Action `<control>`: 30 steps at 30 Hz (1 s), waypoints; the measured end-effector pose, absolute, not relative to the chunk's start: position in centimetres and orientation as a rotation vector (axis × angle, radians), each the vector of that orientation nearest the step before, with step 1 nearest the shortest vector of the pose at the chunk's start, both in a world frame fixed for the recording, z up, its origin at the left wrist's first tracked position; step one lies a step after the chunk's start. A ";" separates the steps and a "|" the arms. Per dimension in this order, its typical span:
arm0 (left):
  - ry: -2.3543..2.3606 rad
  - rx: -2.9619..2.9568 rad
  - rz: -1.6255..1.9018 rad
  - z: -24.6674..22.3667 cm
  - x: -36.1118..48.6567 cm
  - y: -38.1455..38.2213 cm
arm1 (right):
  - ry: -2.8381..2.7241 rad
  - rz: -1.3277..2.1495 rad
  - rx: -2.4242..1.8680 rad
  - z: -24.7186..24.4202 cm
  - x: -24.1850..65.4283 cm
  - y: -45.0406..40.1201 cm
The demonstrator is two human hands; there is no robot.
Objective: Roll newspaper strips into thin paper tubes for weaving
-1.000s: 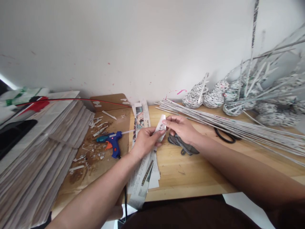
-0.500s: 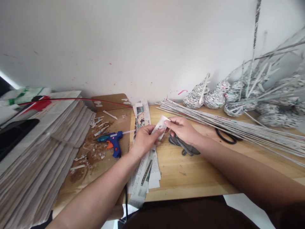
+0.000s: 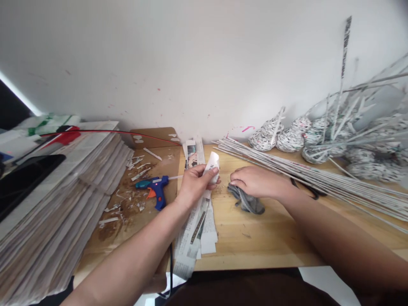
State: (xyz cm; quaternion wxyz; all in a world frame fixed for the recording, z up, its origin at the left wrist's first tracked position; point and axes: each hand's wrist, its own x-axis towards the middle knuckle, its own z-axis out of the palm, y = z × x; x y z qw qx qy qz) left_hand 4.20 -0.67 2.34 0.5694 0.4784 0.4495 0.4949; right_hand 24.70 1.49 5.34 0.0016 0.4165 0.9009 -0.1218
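Observation:
My left hand (image 3: 197, 180) holds a small folded piece of printed paper (image 3: 212, 165), its white top curling up above the fingers. To its right, my right hand (image 3: 250, 180) is closed at the upper end of a crumpled grey knitted cloth (image 3: 250, 203) lying on the wooden table (image 3: 270, 238); its fingertips press on the fabric. Newspaper strips (image 3: 194, 238) lie in a layered row beneath and in front of my left hand. A blue glue gun (image 3: 157, 191) with an orange trigger rests left of them.
A tall stack of folded paper (image 3: 79, 191) fills the left side, with a black device (image 3: 32, 178) on top. Paper scraps litter a brown board (image 3: 127, 212). Thin paper rods (image 3: 306, 174) and woven paper shapes (image 3: 290, 136) are at the right. A black looped object lies under the rods.
My right hand has let go of the paper and moved right and down onto the grey cloth. My left hand still holds the paper, now more upright. The view has shifted slightly.

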 end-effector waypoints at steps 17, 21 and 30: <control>0.955 0.944 1.246 3.5 4.3 -0.9 | 2.781 -0.014 1.623 3.9 26.6 -2.4; 0.964 0.941 1.246 3.6 4.4 -1.0 | 2.927 -0.020 1.662 2.8 26.4 -2.5; 0.975 0.948 1.252 3.7 4.4 -0.9 | 2.978 -0.168 1.831 4.7 26.7 -0.6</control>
